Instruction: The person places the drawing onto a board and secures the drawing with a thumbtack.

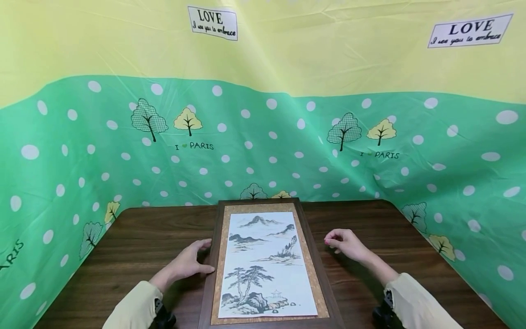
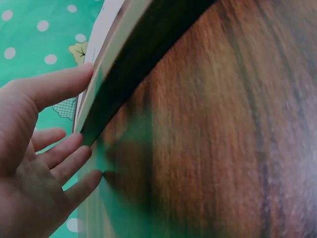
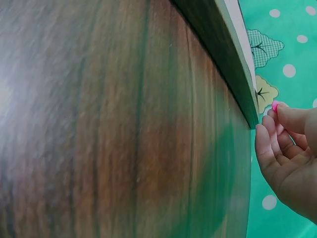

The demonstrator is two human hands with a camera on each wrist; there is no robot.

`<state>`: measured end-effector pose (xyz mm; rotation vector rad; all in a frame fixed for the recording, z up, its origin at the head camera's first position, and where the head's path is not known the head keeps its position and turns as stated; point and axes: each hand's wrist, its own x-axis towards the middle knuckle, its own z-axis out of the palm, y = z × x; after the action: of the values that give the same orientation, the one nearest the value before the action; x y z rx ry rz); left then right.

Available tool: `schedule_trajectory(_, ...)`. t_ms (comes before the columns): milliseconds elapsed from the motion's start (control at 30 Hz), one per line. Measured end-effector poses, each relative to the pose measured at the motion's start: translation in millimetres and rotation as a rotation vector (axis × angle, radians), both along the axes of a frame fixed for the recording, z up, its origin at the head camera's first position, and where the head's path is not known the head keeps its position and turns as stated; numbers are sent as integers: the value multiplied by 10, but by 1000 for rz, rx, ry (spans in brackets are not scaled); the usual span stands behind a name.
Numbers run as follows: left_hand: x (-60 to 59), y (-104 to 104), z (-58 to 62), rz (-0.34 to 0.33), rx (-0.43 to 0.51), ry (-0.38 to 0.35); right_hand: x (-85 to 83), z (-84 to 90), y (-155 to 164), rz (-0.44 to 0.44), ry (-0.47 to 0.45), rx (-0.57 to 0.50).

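A framed cork board [image 1: 322, 292] lies on the table, longer than it is wide. On it rests a white paper sheet with an ink landscape [image 1: 263, 256] of mountains, pines and rocks. My left hand [image 1: 186, 262] is at the board's left edge, thumb and fingers spread. In the left wrist view, the thumb tip [image 2: 86, 74] meets the side of the frame. To the right of the board, my right hand [image 1: 349, 244] pinches a small pink pushpin [image 3: 275, 105] between thumb and index finger. Most of the pin is hidden by the fingertips.
The dark wooden table [image 1: 135, 246] extends on both sides of the board. Behind and around it hangs a green and yellow cloth [image 1: 263, 137] with dots, trees and lettering. Light sleeves [image 1: 133, 308] cover both forearms.
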<state>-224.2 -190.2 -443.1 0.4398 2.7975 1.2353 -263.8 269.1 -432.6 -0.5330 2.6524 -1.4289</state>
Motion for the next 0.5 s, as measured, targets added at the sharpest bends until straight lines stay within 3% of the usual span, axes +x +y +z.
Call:
schedule_trajectory(200,-1,-28,-24,-24,-29,-21,-13,25,-90,3,-13,-12)
schedule_trajectory(500,-16,-59,-54,-39,11,-69,-70,-6,-238,7,-25,-35)
